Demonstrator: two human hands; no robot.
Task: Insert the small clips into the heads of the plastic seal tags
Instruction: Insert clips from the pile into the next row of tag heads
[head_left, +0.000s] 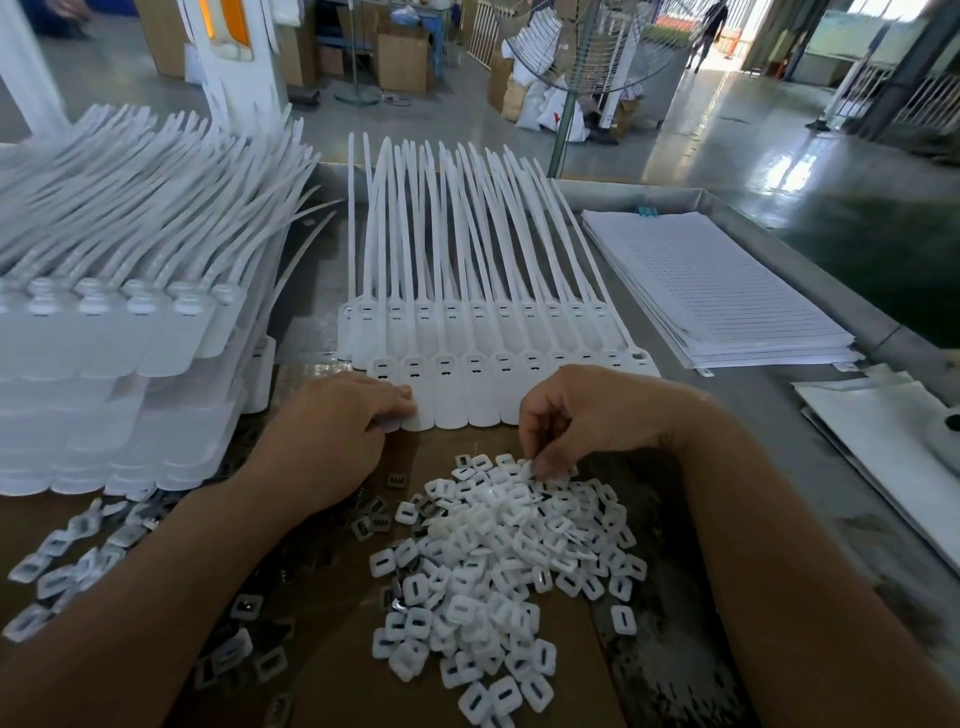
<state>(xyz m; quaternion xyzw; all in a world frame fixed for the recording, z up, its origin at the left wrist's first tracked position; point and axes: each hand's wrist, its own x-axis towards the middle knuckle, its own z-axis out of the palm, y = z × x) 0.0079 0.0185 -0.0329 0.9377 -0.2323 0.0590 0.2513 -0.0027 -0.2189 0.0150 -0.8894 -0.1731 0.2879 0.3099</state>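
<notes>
A joined row of white plastic seal tags (470, 400) lies flat on the table in front of me, heads near me and long tails pointing away. Behind it lies a second row (467, 322). My left hand (332, 436) rests palm down on the left end of the near row, fingertips pressing its first tag. A heap of small white square clips (498, 561) lies on brown cardboard below the tags. My right hand (576, 415) hovers over the top of the heap, thumb and fingers pinched on one clip (527, 467).
A tall stack of finished tag sheets (119, 364) fills the left side. More loose clips (78, 561) lie at the lower left. Ruled paper sheets (727, 291) sit at the right, white sheets (883, 431) beyond them. A standing fan (582, 47) rises behind the table.
</notes>
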